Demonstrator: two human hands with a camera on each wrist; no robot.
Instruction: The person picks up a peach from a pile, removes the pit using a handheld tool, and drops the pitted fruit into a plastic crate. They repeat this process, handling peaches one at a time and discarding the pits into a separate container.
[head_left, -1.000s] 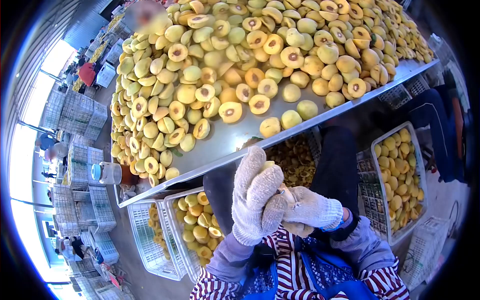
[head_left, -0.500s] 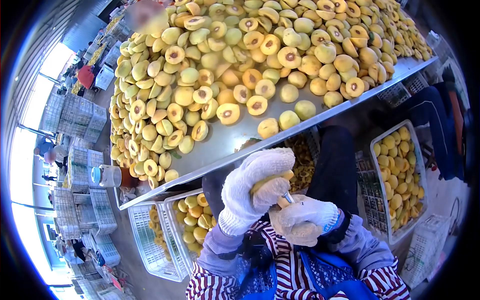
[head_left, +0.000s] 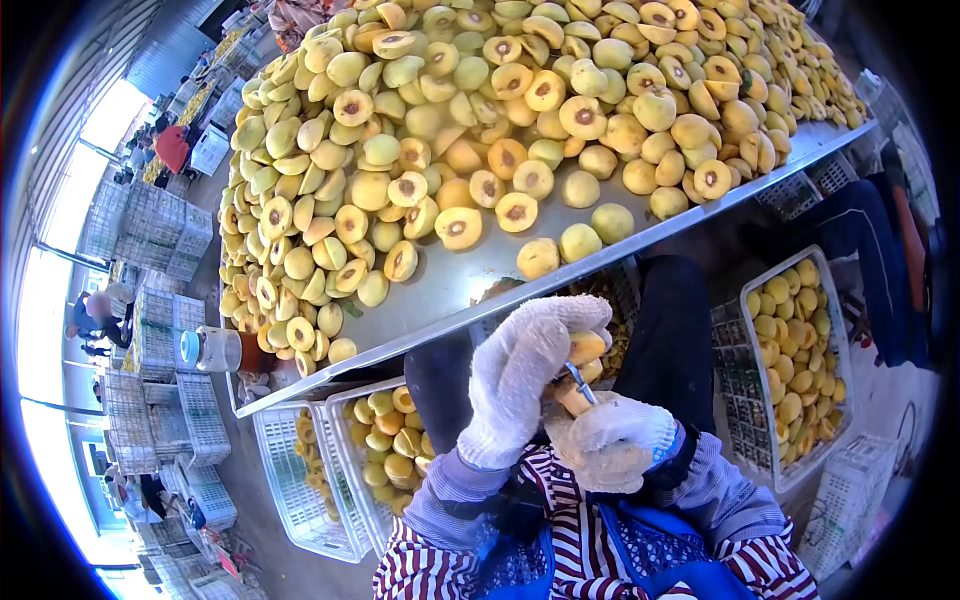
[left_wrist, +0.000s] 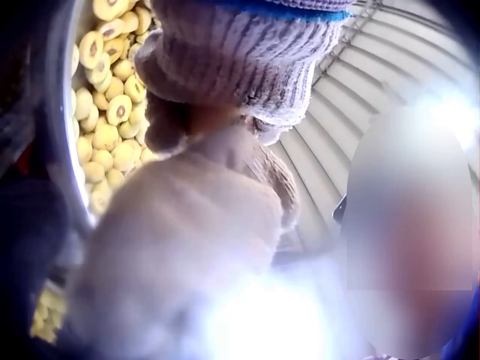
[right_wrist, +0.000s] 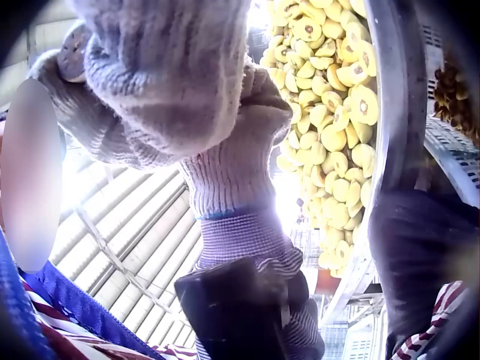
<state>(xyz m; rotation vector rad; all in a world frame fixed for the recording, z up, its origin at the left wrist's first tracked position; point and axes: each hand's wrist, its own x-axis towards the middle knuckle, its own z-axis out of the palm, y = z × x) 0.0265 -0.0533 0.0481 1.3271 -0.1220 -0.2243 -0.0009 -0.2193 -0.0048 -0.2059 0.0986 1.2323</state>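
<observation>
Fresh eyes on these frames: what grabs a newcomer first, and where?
The big heap of yellow fruit, many halved, covering most of the metal table ahead. Then, below the table's near edge in the head view, the gloved hands: the left hand holding a fruit piece, the right hand gripping a wooden-handled tool.

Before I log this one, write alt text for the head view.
A gloved left hand holds a yellow fruit, while the gloved right hand grips a wooden-handled metal tool close to it. Beyond, halved fruit lies heaped on a metal table; crates stand on either side.
</observation>
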